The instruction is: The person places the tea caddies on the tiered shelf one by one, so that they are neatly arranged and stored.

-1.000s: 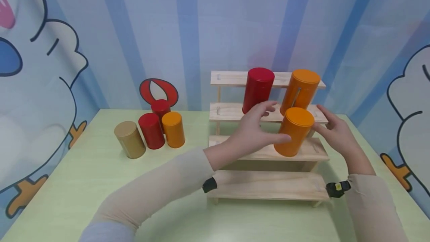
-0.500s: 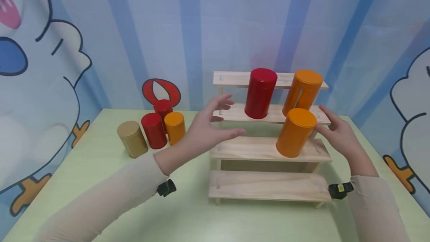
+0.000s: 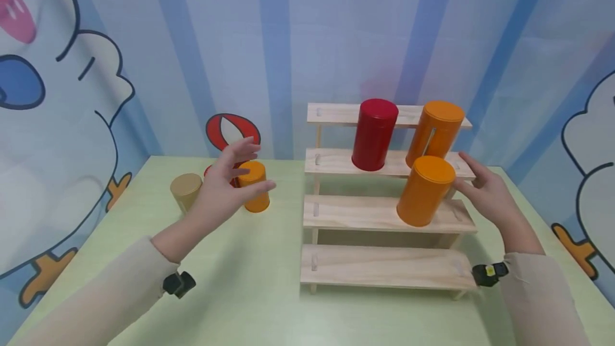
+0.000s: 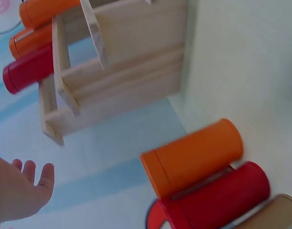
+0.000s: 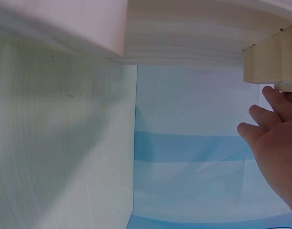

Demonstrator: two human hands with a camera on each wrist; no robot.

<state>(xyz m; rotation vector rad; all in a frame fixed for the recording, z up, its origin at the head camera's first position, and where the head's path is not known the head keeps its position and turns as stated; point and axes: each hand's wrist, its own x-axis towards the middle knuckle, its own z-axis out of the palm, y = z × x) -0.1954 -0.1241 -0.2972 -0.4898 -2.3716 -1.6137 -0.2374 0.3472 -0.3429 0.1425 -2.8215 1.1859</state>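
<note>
My left hand (image 3: 216, 194), fingers spread and holding nothing, hovers in front of the canisters on the table at the left. It partly covers an orange canister (image 3: 257, 199), a red canister (image 4: 222, 198) and a gold canister (image 3: 184, 188). At the right end of the wooden tiered shelf (image 3: 353, 212), my right hand (image 3: 490, 196) has its fingers extended by the shelf's edge. Its thumb is close to an orange canister (image 3: 425, 191) on the second tier from the bottom; contact is unclear. Behind that, a red canister (image 3: 375, 135) and another orange canister (image 3: 434, 130) stand one tier higher.
A pale green table (image 3: 269, 292) carries the shelf and the loose canisters. The lowest tier (image 3: 384, 266) of the shelf projects toward me. Close behind hangs a blue striped backdrop (image 3: 322, 41) with cartoon figures.
My left hand has left the front orange canister on the shelf and swung left to the table canisters. My right hand has stayed by the shelf's right end.
</note>
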